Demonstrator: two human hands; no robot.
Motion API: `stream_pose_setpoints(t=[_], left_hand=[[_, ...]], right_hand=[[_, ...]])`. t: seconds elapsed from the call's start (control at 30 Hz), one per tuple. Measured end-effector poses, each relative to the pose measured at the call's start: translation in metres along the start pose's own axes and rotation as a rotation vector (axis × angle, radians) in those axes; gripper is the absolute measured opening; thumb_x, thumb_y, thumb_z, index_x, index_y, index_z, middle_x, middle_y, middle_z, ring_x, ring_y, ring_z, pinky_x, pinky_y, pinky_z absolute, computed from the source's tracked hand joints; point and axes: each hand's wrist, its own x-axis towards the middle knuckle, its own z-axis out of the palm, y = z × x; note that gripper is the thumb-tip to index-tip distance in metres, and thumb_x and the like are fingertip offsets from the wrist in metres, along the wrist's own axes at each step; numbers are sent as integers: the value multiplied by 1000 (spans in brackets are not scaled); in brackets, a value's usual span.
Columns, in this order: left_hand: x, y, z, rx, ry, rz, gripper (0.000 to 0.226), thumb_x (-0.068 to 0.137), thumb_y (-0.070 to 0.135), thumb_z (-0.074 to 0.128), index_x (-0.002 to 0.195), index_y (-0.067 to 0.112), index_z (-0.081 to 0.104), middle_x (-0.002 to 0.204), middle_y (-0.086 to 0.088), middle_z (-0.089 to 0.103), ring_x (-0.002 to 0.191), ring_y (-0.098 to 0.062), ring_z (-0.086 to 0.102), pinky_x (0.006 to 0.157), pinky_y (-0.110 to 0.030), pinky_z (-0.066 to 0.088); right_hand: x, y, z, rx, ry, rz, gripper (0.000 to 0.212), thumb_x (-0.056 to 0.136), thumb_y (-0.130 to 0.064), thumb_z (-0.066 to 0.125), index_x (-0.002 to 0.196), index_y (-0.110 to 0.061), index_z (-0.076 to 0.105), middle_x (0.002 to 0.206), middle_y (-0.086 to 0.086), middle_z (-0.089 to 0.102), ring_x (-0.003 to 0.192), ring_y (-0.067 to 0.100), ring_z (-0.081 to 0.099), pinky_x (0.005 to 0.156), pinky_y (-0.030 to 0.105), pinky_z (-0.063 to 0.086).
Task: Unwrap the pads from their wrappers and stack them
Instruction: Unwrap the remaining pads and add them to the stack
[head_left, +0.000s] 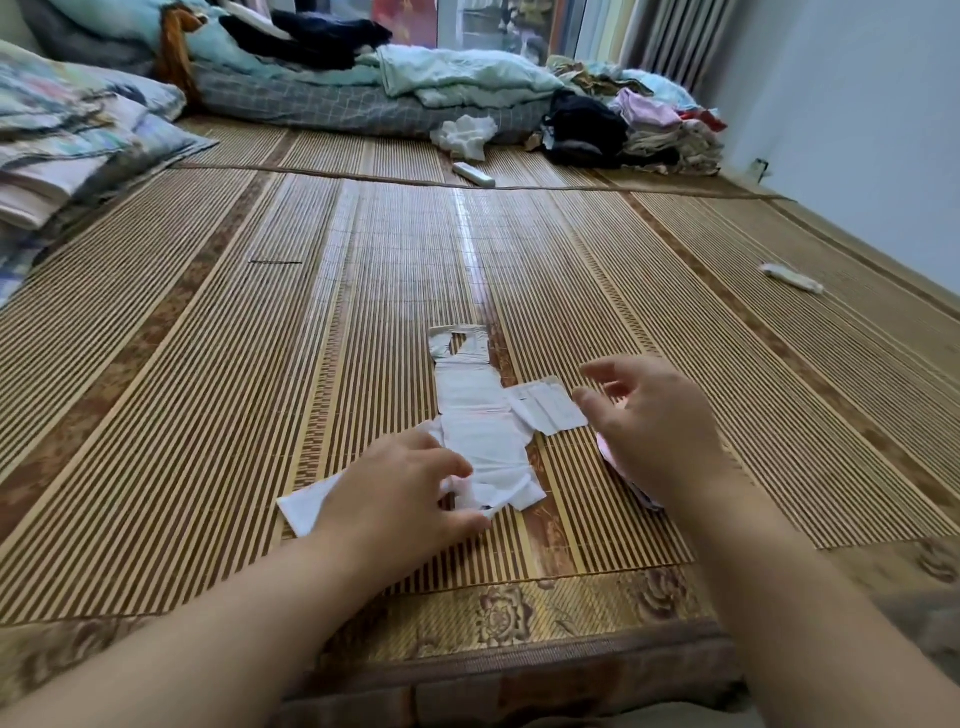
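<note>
An unwrapped white pad (480, 426) lies flat and lengthwise on the bamboo mat (208, 364), with a white wing or paper strip (548, 408) spread to its right. My left hand (400, 493) rests on the pad's near end, fingers curled onto it, over a white wrapper piece (306, 506). My right hand (654, 421) hovers just right of the pad with fingers spread and nothing in them. Beneath that hand a pink wrapped item (605, 449) shows partly; the rest is hidden.
A small white wrapped item (789, 278) lies far right on the mat. A white remote-like object (472, 174) and crumpled white tissue (465, 135) sit at the back. Folded bedding (67, 140) is at left, clothes piles (649, 130) at back right. The bed edge (467, 670) is near me.
</note>
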Motion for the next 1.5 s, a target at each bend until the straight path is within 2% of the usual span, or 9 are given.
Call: stream_pose_setpoints(t=[0.2, 0.4, 0.5, 0.63, 0.87, 1.0, 1.17, 1.37, 1.5], left_hand=[[14, 12, 15, 116, 63, 56, 32, 86, 51, 50, 104, 29, 64, 118, 9, 55, 114, -17, 40, 93, -36, 41], [11, 1, -27, -360, 262, 27, 14, 92, 32, 52, 80, 26, 54, 72, 10, 58, 63, -2, 53, 52, -17, 37], [0, -8, -52, -610, 317, 9, 14, 92, 23, 53, 78, 22, 55, 71, 4, 67, 56, -5, 60, 59, -29, 51], [-14, -18, -70, -1047, 269, -58, 12, 90, 10, 54, 79, 13, 57, 63, 5, 63, 60, -7, 64, 67, -34, 56], [-36, -36, -98, -1552, 216, -75, 9, 64, 10, 53, 73, 13, 54, 45, 1, 49, 44, -10, 51, 51, -26, 50], [-47, -59, -104, -1459, 183, -57, 33, 48, 38, 77, 64, 14, 59, 46, 0, 43, 43, -12, 46, 47, -26, 46], [-63, -77, -113, -768, 128, -174, 76, 50, 93, 42, 50, 18, 56, 43, 2, 45, 43, -8, 41, 49, -25, 36], [-77, -124, -117, -221, -11, -535, 51, 78, 47, 67, 41, 14, 52, 48, -6, 54, 49, -18, 41, 50, -29, 32], [-82, -134, -119, -188, -105, -627, 37, 72, 21, 74, 42, 15, 54, 49, -4, 62, 42, -10, 45, 42, -22, 33]], right_hand=[[8, -24, 33, 95, -112, 4, 26, 87, -29, 62, 110, -18, 69, 107, -1, 69, 91, 11, 62, 86, 34, 53], [14, -22, 36, 253, -140, 94, 43, 84, 2, 48, 116, -20, 65, 117, -3, 66, 98, 10, 61, 84, 25, 53], [13, -22, 34, 347, -422, 72, 66, 77, 4, 50, 130, -34, 51, 129, -9, 52, 90, 18, 64, 65, 21, 55], [9, -36, 58, 163, -532, -95, 73, 75, -20, 69, 140, -38, 39, 143, -10, 43, 125, 9, 44, 105, 34, 41], [19, -45, 102, 105, -330, -17, 42, 89, -26, 54, 130, -31, 55, 139, -6, 53, 130, 16, 45, 108, 52, 33], [34, -54, 109, 139, -253, 102, 38, 95, -32, 45, 131, -24, 55, 136, 3, 56, 125, 22, 48, 104, 48, 39], [46, -58, 123, -161, -358, 230, 52, 85, -57, 51, 125, -24, 55, 133, 9, 46, 124, 33, 39, 98, 52, 35], [69, -72, 131, -238, -440, 243, 32, 86, -42, 61, 101, -14, 64, 109, 10, 62, 106, 31, 51, 88, 46, 39], [61, -74, 100, 149, -361, 267, 27, 93, -29, 55, 83, -5, 63, 75, 7, 58, 63, 17, 50, 61, 31, 40]])
